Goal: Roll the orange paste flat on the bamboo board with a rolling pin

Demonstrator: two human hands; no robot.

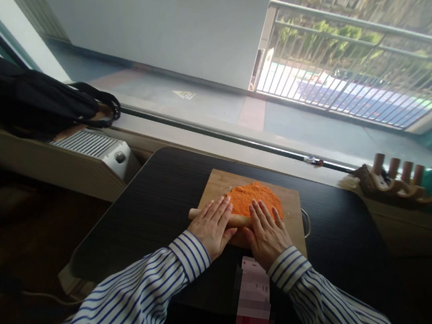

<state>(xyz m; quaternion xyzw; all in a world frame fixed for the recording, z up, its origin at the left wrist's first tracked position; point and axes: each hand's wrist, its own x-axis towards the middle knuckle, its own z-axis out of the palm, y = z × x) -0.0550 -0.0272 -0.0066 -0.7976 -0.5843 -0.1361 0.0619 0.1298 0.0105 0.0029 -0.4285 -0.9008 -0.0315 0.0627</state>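
Observation:
A flat round sheet of orange dough (256,197) lies on a wooden cutting board (217,183) on a dark table (152,212). A pale wooden rolling pin (240,220) lies across the near edge of the dough. My left hand (211,228) rests flat on the pin's left part, fingers stretched out and together. My right hand (267,232) lies flat on its right part, fingers stretched over the dough. Both arms wear blue-and-white striped sleeves.
A phone (256,284) lies on the table near me. A black bag (27,100) and a white heater (97,149) sit at the left. Wooden pegs on a rack (396,182) stand at the right. A window and railing are beyond.

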